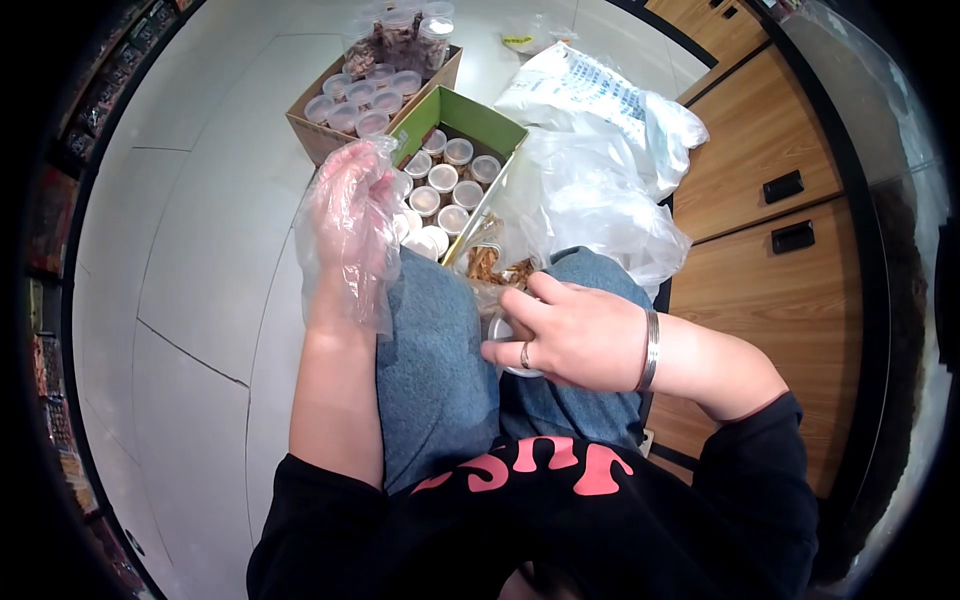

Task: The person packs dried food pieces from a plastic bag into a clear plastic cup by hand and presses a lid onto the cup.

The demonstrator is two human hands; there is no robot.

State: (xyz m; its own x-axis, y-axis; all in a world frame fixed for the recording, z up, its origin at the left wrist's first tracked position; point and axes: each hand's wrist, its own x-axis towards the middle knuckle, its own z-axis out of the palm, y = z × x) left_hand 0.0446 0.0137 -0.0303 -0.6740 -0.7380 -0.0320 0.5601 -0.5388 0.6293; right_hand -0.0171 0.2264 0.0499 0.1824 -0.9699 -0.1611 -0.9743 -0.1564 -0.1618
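Observation:
My left hand point(352, 215) is raised beside the green box and wears a loose clear plastic glove. Its fingers look curled, and the wrinkled plastic hides whatever they may hold. Between my knees, my right hand point(575, 335), bare with a ring and a bracelet, is closed around a plastic jar point(502, 328). Only parts of the jar's pale rim show under the fingers. Just beyond it lies a clear bag point(487, 233) with brown, shredded-looking food point(487, 265) inside.
A green box point(478, 122) holds several white-lidded jars point(441, 178). Behind it, a cardboard box point(310, 140) carries stacked lidded tubs point(372, 97). White plastic bags point(600, 180) lie to the right, near wooden cabinets point(760, 150). Shelves point(60, 400) line the left edge.

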